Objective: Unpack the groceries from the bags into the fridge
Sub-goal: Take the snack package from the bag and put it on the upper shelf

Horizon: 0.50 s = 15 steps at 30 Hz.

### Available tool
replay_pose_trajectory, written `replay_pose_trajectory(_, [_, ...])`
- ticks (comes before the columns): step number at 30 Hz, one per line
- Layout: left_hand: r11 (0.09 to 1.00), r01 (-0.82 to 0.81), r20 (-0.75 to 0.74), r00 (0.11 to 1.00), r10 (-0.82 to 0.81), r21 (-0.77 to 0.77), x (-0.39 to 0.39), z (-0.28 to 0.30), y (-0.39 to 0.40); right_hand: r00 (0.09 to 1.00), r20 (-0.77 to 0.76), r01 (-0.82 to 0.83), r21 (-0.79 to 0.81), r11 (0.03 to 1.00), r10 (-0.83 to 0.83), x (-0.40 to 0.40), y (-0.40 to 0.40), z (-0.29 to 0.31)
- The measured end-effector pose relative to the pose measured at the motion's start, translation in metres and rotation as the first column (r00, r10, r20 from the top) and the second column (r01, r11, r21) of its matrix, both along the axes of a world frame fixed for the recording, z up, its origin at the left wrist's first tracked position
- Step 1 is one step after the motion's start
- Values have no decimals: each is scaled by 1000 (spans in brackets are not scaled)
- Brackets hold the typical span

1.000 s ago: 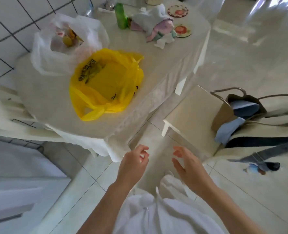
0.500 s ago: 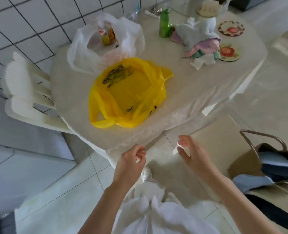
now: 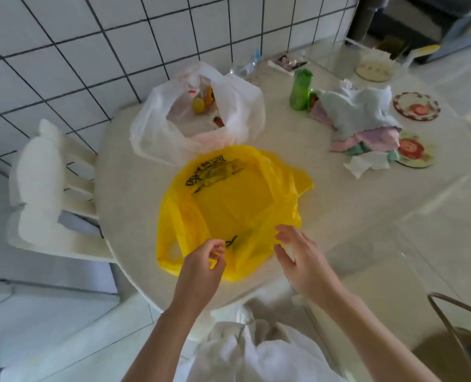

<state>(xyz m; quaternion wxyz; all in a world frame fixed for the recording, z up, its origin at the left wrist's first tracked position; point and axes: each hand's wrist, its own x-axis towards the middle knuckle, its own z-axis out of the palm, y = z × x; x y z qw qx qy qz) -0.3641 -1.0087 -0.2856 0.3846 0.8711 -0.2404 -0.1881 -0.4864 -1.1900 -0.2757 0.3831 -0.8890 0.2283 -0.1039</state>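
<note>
While the yellow bag (image 3: pixel 234 208) is lying on the counter (image 3: pixel 135 188), both hands are hovering at its 6 o'clock edge. The left hand (image 3: pixel 201 267) is loosely curled, the right hand (image 3: pixel 300 257) is spread, and neither is gripping anything. The white bag (image 3: pixel 157 133) is sitting at 11 o'clock.

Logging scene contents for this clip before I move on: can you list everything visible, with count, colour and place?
yellow bag: one, yellow with dark print, near table edge.
white bag: one, translucent white, groceries inside, behind the yellow bag.
green bottle: one, green, upright, mid-table.
cloth pile: one, white, pink and green, right of the bottle.
coasters: two plainly seen, floral, beside the cloths.
table: one, pale, against the tiled wall.
chair: one, white, left of the table.
left hand: fingers curled at the yellow bag's near edge, grip unclear.
right hand: fingers spread, over the bag's edge.
</note>
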Motion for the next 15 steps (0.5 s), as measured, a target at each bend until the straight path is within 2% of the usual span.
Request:
replay_pose_trajectory(10, [997,12,112,993,-21,82,86,6,-53,993,-40,-117,-46,992,115,106,-67,9])
replay_pose_trajectory(15, [993,-41,179,984,21,114,142,13,-100,976,-64,-215,-117,970,208,173,-120,13])
